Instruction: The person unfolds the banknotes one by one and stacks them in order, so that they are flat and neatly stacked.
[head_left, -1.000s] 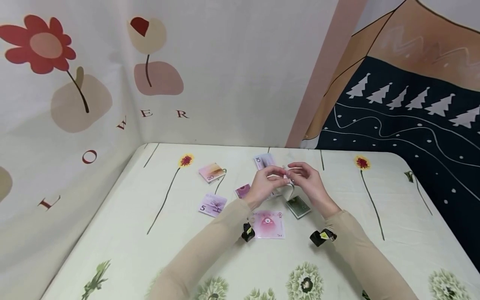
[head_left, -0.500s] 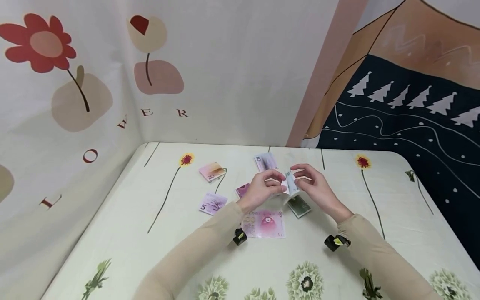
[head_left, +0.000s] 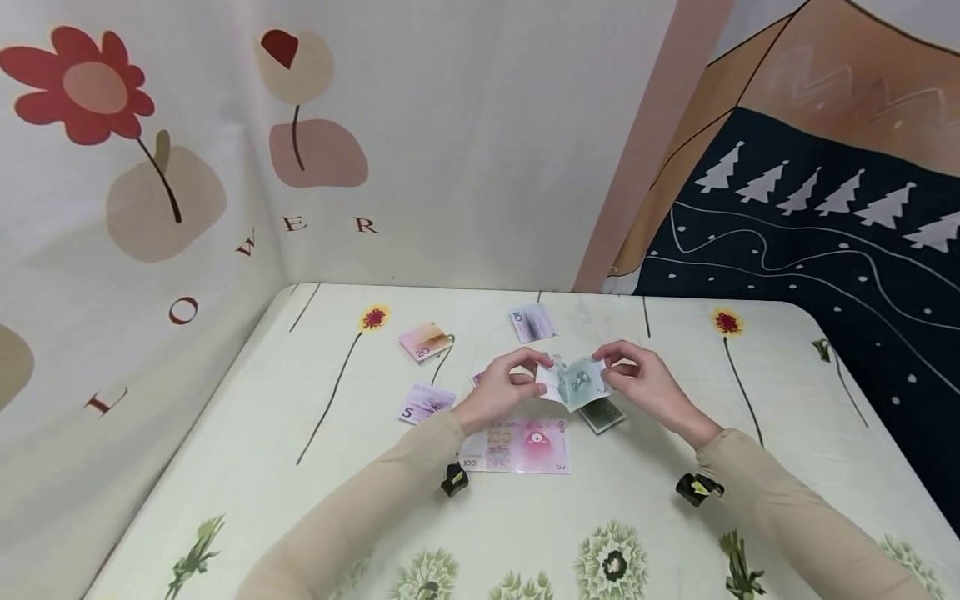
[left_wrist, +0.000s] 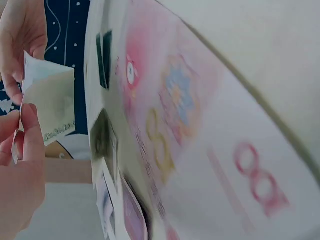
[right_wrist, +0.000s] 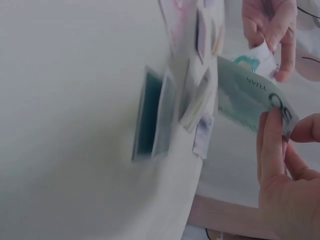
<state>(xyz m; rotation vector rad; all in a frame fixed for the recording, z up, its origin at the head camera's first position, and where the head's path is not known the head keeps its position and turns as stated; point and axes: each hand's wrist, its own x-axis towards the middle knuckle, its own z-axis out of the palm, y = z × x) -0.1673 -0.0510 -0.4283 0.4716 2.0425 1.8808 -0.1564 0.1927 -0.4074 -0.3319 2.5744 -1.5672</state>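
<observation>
A green play banknote is stretched between my two hands above the table, its middle crease still bent into a V. My left hand pinches one end between thumb and fingers; my right hand pinches the other. The right wrist view shows "YUAN" printed on this banknote. Below it lies a folded dark green banknote, partly covered in the head view. Nearer me, a pink 100 banknote lies spread flat, its left end close by my left sleeve.
Folded banknotes lie around the hands: a purple 10 note at the back, an orange-pink 20 note and a violet 5 note on the left. A flower-printed cloth covers the table, with curtains behind.
My hands have drawn apart, lowered slightly, and the green banknote between them has unfolded from a narrow strip into a wide V. More of the pink 100 banknote shows.
</observation>
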